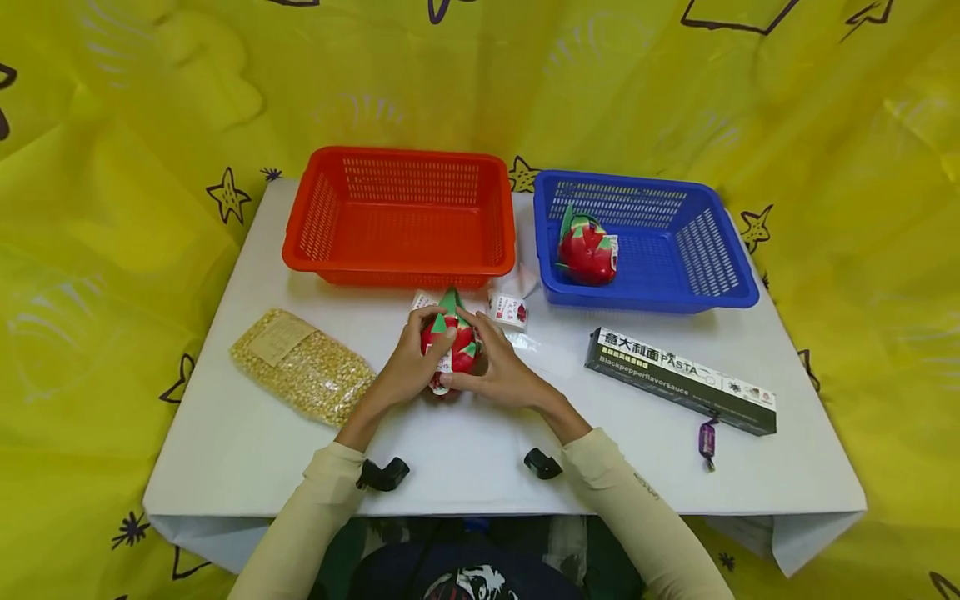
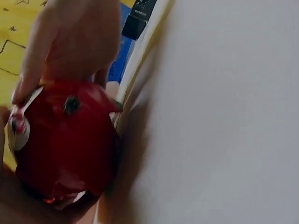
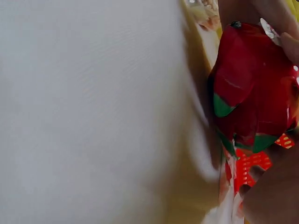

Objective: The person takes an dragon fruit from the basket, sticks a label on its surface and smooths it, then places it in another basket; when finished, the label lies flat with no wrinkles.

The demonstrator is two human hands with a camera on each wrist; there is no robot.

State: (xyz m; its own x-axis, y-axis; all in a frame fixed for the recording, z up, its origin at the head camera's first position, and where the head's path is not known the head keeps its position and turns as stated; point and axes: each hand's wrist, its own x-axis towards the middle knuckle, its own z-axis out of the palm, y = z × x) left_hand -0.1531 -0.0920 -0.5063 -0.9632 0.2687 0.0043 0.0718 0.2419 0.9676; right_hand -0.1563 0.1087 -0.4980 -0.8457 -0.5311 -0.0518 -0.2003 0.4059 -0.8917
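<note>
Both hands hold a red dragon-fruit-shaped package (image 1: 465,350) with green leaf tips, in the middle of the table. My left hand (image 1: 408,362) grips its left side, with the thumb over the front by a white tag (image 3: 270,30). From the other side my right hand (image 1: 506,371) has its fingers curled round the package, the thumb near the lower front. The left wrist view shows the glossy red underside with a small dark stem-like spot (image 2: 72,105). Just behind the hands lies a small white box (image 1: 508,311) with a red picture. Part of the package is hidden by the fingers.
An orange-red basket (image 1: 397,277) stands behind the hands. The blue basket (image 1: 645,296) at the back right holds a similar dragon-fruit-shaped package (image 1: 588,252). A bag of yellow kernels (image 1: 307,367) lies left; a pasta box (image 1: 678,381) and a purple wrapped candy (image 1: 707,443) lie right.
</note>
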